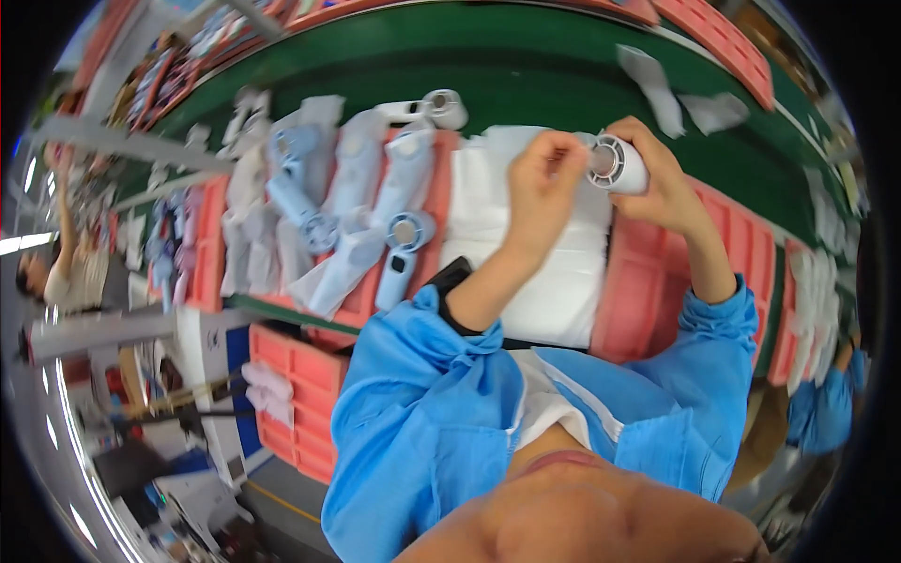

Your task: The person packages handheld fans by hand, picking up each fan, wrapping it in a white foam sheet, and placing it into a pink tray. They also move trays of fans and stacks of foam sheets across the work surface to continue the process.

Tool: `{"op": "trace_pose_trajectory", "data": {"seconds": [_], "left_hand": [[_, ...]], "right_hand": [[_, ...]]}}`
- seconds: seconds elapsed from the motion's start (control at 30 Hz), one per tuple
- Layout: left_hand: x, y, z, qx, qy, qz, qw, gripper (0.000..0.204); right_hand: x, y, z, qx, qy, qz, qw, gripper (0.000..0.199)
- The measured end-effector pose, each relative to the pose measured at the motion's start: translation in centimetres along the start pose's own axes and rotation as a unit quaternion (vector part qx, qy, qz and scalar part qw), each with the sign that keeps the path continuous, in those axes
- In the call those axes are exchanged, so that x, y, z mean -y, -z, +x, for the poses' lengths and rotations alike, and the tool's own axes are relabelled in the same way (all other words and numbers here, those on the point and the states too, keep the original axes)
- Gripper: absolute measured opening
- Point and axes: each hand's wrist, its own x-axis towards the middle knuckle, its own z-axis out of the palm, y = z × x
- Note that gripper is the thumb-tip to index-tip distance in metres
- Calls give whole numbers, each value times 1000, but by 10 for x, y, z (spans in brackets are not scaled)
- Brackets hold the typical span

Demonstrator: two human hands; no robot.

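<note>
At the far left, a salmon-pink plastic tray (211, 246) lies across the green worktable (526, 70), lined with pale blue handheld fans (298, 192) and white handheld fans (405, 202), several part-wrapped in clear plastic sleeves and laid side by side with their round heads overlapping, seemingly so they can be picked off one at a time. Below it, a second salmon-pink plastic crate (300, 399) sits lower, beside the bench. Moving toward the centre, a stack of white padded sheets (554, 272) cushions the working spot, directly in front of the person in the blue work coat. Above it, the left hand (544, 192) is raised with fingertips pinched at the face of a white handheld fan with a round grey-centred head (619, 164), apparently working on something small there; what it pinches is too small to tell. The right hand (668, 183) is wrapped around that fan's body, holding it clear of the table with the round face turned toward the other hand. Further right, loose clear plastic bags (690, 103) lie scattered on the green surface, near another salmon-pink tray (751, 249).
</note>
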Motion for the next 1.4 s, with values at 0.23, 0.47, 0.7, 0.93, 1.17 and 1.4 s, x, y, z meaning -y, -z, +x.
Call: {"op": "trace_pose_trajectory", "data": {"seconds": [0.23, 0.47, 0.7, 0.93, 1.17, 1.4], "left_hand": [[-17, 0, -1, -3, -158, 122, 980, 7], [-5, 0, -6, 48, -342, 285, 894, 31], [-12, 8, 8, 14, -277, 383, 881, 44], [-33, 22, 19, 82, -163, 95, 979, 42], [-29, 20, 7, -84, -225, 230, 943, 36], [-32, 21, 9, -116, -346, 324, 873, 22]], "right_hand": [[27, -32, 25, -88, 49, -169, 980, 75], [6, -39, 33, -133, 87, -216, 963, 77], [0, -49, 25, -111, 8, 113, 987, 77], [-20, -41, 26, -20, 49, 134, 990, 60], [0, -50, 29, -203, 18, -163, 965, 39], [12, -58, 24, -250, 13, -195, 948, 33]]}}
